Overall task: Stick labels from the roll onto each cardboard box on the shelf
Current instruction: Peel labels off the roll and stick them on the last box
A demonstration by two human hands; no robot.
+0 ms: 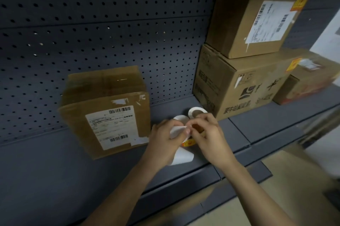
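both hands met at the front edge of the shelf, near 6 o'clock of the view. the left hand had its fingers curled and pinched the white backing paper, whose loose tail hung over the shelf lip. the right hand was curled too, fingertips closed on the label roll – orange and yellow print showed between the two hands. whether a label edge was already lifted could not be told; the fingers hid it.

the plain box at 9 o'clock carried only a shipping sheet and no orange sticker that i could see, so it looked like the next target. the top box at 1 o'clock and the big box under it each showed an orange label at a corner.

risks, as i judged them: a label could tear or fold onto itself if peeled too sharply, or stick to a fingertip. the trailing backing might snag or drag the roll off the edge – it sat right at the lip. two spare rolls just behind the hands could be knocked and roll away.
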